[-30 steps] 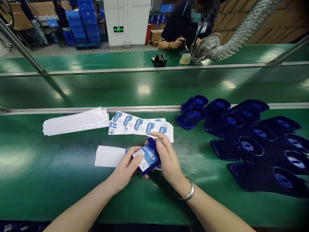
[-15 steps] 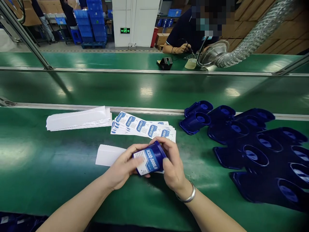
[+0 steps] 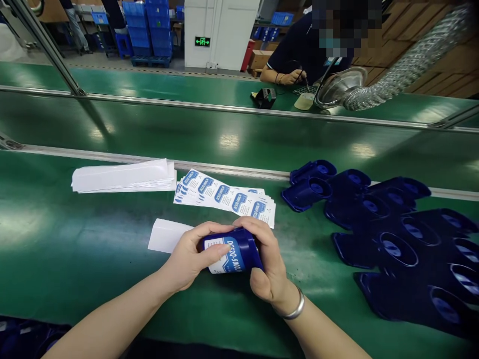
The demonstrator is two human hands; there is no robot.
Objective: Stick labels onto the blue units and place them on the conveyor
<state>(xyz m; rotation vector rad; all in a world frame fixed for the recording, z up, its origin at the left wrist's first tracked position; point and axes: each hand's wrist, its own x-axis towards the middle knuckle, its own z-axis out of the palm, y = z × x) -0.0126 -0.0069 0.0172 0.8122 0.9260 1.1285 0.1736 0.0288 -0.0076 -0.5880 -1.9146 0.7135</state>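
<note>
A dark blue plastic housing (image 3: 250, 249) lies on its side between my two hands, just above the green worktop. Its blue and white label (image 3: 234, 257) faces me, with the print "DC52Q-5000L" partly readable. My left hand (image 3: 198, 254) grips the labelled end, its thumb pressed flat on the label. Around the flared end at the right curl the fingers of my right hand (image 3: 267, 259), which has a metal bangle at the wrist. Behind the hands rests a fan of printed label sheets (image 3: 224, 195). A white backing strip (image 3: 168, 235) runs partly under my left hand.
Several similar blue housings (image 3: 396, 249) cover the right of the worktop. White paper strips (image 3: 123, 177) lie stacked at the back left. Beyond a metal rail (image 3: 194, 105), a co-worker (image 3: 295, 55) works beside a flexible metal duct (image 3: 404, 70). Dark blue parts (image 3: 30, 336) show at the lower left.
The blue housing has been turned in my hands from tilted to nearly level, and its label has rolled with it. My left thumb has slid over the label. The view has shifted slightly.
</note>
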